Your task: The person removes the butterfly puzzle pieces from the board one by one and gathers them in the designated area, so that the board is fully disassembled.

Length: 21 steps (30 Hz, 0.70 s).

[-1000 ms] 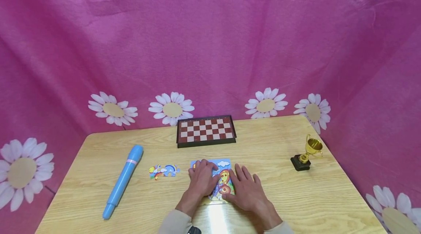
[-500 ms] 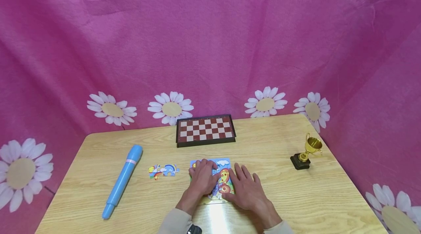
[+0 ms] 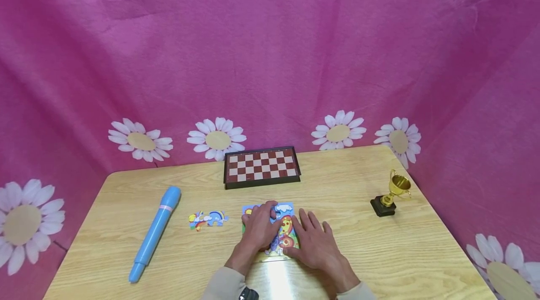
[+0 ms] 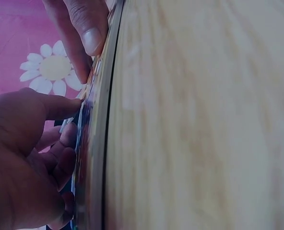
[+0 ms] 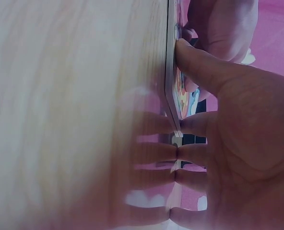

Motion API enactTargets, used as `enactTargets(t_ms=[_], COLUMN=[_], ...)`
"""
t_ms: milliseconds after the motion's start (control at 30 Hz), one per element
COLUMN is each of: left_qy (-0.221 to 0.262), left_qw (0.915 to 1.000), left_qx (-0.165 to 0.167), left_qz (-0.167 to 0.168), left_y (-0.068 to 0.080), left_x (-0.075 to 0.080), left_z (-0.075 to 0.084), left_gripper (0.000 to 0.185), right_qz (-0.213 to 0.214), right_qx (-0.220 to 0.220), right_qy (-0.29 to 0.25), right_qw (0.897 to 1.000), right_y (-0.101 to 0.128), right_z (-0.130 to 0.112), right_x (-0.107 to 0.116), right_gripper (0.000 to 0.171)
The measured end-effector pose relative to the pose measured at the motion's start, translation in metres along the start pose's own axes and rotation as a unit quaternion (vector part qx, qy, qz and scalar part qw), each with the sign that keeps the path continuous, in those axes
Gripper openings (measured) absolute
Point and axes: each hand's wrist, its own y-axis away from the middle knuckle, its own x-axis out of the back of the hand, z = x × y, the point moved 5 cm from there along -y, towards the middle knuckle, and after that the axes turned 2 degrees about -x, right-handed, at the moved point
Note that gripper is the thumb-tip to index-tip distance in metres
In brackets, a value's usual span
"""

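A colourful jigsaw puzzle (image 3: 286,228) in a flat tray lies before me, partly hidden by my hands. My left hand (image 3: 259,230) is over its left half with the fingers curled. In the left wrist view a pale-edged puzzle piece (image 4: 65,125) shows between the left thumb and a fingertip, mostly hidden. My right hand (image 3: 318,244) lies along the puzzle's right side, fingers straight and fingertips on the table. The right thumb (image 5: 192,55) rests on the near edge of the puzzle. Several joined loose pieces (image 3: 208,219) lie to the left.
A folding chessboard (image 3: 262,167) stands at the back of the table (image 3: 363,187). At the left lies a long blue wand-like tube (image 3: 154,234), at the right a small gold trophy cup (image 3: 392,194). A pink curtain (image 3: 270,56) with daisies hangs behind.
The left index finger has lifted and shifted slightly over the puzzle. My right hand keeps its place. The whole head view has drifted a little.
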Motion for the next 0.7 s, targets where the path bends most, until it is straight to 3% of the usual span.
enactTargets(t_ms=[200, 467, 700], left_qy=[0.015, 0.052, 0.097], left_qw=[0.9998, 0.9953, 0.9912], left_qx=[-0.004, -0.038, -0.025], left_qz=[0.008, 0.071, 0.086], left_y=[0.0, 0.0, 0.002], left_x=[0.001, 0.009, 0.019], left_z=[-0.002, -0.001, -0.005], left_gripper=[0.041, 0.019, 0.016], right_qz=[-0.008, 0.0, -0.006], right_qx=[-0.002, 0.001, 0.0], right_qy=[0.005, 0.007, 0.004], right_qw=[1.0, 1.0, 1.0], right_y=[-0.001, 0.0, 0.0], right_z=[0.0, -0.001, -0.001], right_x=[-0.001, -0.001, 0.0], right_gripper=[0.086, 0.085, 0.085])
